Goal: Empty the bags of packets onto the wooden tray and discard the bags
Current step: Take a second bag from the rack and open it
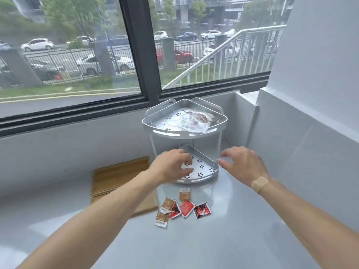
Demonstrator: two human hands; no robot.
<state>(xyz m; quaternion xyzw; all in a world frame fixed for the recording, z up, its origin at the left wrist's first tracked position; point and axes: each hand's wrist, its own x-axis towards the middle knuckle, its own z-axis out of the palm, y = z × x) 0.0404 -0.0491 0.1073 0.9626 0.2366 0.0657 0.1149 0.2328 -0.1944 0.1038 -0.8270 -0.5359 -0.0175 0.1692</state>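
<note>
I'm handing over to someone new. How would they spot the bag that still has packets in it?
Find the two-tier silver corner rack standing on the grey counter below the window. On its upper shelf lies a crumpled clear plastic bag with brown packets showing through. It is the only thing on the rack; the loose packets lie on the counter in front.

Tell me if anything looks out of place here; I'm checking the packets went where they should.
Yes. Six packets lie loose on the grey counter beside the wooden tray, not on it; the tray's visible part looks bare. A clear bag holding brown contents sits on the rack's top shelf.
</note>
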